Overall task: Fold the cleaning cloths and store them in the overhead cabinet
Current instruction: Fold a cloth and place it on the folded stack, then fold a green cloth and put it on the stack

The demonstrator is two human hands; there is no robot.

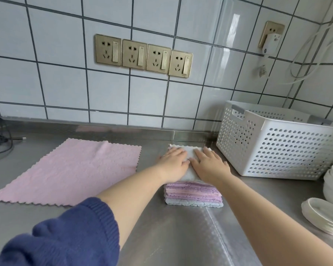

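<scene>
From the head camera, looking down along both forearms, the stack of folded cloths (193, 194) sits on the steel desk (161, 237), just left of the white perforated basket (277, 146). Its top layer is a white cloth (190, 152), with pink and purple layers under it and a grey-blue one at the bottom. The left hand (174, 164) and the right hand (211, 164) both lie flat on that white cloth, fingers straight and pressing down, gripping nothing, almost touching each other at the middle. The stack's long axis runs away from the person toward the tiled wall, so both hands are right on top of it, neither nearer than the other.

Well left of the basket, beyond the stack, a pink cloth (75, 169) lies spread open and unfolded; I judge it the next one to fold, and the left hand is closer to it. The overhead cabinet is not in view.

No brand or readable writing shows anywhere.
</scene>
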